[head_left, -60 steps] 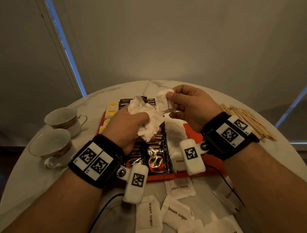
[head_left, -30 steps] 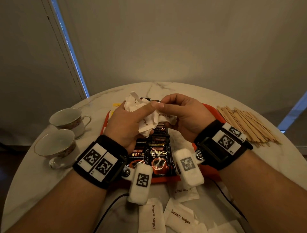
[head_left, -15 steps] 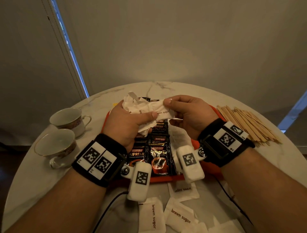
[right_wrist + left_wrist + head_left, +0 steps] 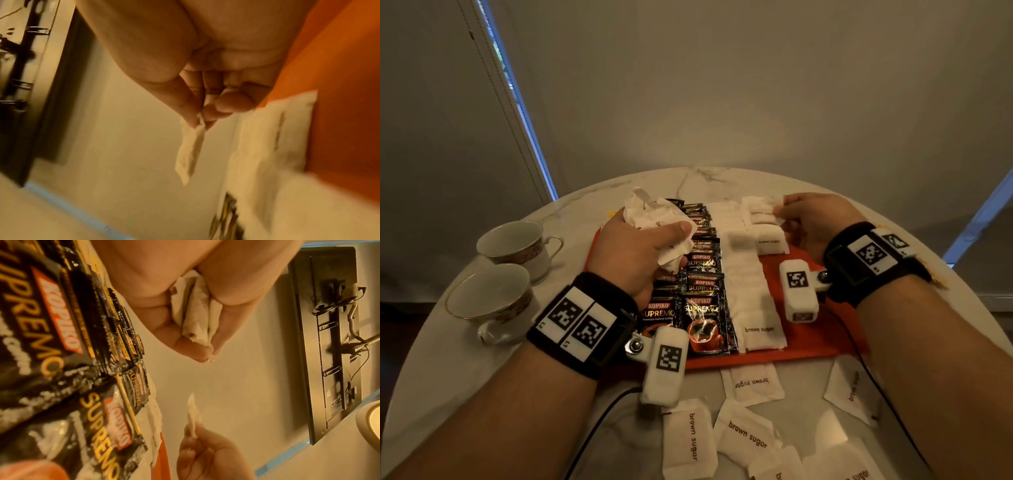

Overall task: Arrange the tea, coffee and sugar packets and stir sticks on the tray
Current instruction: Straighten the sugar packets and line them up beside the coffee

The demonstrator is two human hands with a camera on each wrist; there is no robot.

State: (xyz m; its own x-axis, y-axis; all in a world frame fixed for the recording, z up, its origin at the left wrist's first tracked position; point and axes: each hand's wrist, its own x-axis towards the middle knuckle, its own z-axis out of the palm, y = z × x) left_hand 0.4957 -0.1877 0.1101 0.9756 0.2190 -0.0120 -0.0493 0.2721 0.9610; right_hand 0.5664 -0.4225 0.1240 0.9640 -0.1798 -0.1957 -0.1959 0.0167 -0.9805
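An orange tray (image 4: 822,339) carries rows of black coffee packets (image 4: 702,308) and a column of white brown sugar packets (image 4: 753,298). My left hand (image 4: 671,236) hovers over the tray's left side and grips a crumpled bunch of sugar packets (image 4: 654,219); the left wrist view shows the bunch (image 4: 195,318) squeezed in the fingers. My right hand (image 4: 784,212) pinches a single sugar packet (image 4: 760,205) by its edge above the far end of a second, shorter sugar column (image 4: 770,240). In the right wrist view this packet (image 4: 189,154) hangs from thumb and finger.
Two teacups (image 4: 513,240) (image 4: 489,294) stand on the round marble table (image 4: 448,377), left of the tray. Several loose sugar packets (image 4: 746,435) lie in front of the tray. A black cable (image 4: 599,421) runs from the left wrist camera. The tray's near right part is bare.
The hands were together over the tray's middle. The right hand has pulled one packet from the left hand's bunch and moved right and away, over the tray's far right.
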